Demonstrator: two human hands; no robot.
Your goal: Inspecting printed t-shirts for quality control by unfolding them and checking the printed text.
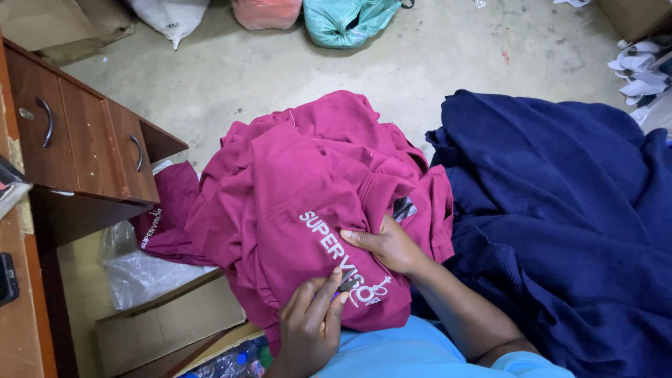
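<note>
Now: Two Hands on a Dark Pink Shirt

Right now both hands rest on a pile of dark pink shirts (308, 196) heaped up on the person's lap. This pile is our landmark.

The right hand (388, 245) lies flat on the near side of the pile. Its fingers are stretched out and pressed on the top shirt, just beside the white stitched letters (336, 255). It holds the cloth down but does not grab it.

The left hand (311, 318) is at the near edge of the pile. Its fingers are curled, and the thumb and first fingers pinch a small tool (346, 284) by the white letters. The tool is too small to tell what it is.

Beside the pile, on the person's right, lies a big dark blue cloth (560, 210). It touches the pile.

On the far side of the pile, three stuffed sacks sit on the grey floor (420, 63): a white sack (168, 15), a pink sack (266, 12) and a green sack (343, 21). They are closed up, so I cannot tell what is inside.

On the other side of the pile stands a brown wooden desk (77, 140) with shut drawers. Below it, close to the pile, a clear plastic bag (136, 269) lies on a flat cardboard box (168, 322). One more dark pink shirt (164, 213) pokes out there.
</note>
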